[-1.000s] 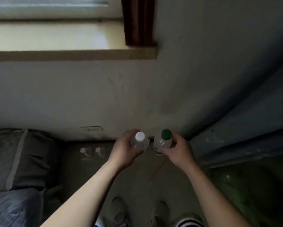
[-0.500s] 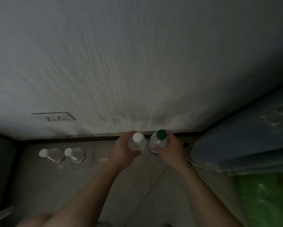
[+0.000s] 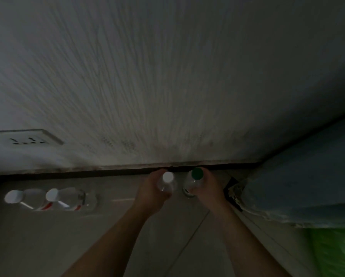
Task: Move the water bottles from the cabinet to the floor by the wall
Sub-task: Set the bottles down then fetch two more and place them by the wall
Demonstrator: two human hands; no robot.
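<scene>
Left hand's (image 3: 151,193) grip wraps white-capped bottle (image 3: 167,181), right hand's (image 3: 205,189) grip wraps green-capped bottle (image 3: 195,175), both at the baseboard (image 3: 107,172), nearer the floor (image 3: 107,236) than a second ago. Open floor along the baseboard separates them from two standing bottles (image 3: 68,198).

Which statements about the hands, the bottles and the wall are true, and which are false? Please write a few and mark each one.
1. The left hand holds a white-cap bottle. True.
2. The right hand holds a red-cap bottle. False: it holds a green-cap bottle.
3. Two other bottles are on the floor, to the left of the hands. True.
4. A plug sits in the socket on the wall. False: nothing is plugged into it.
</scene>
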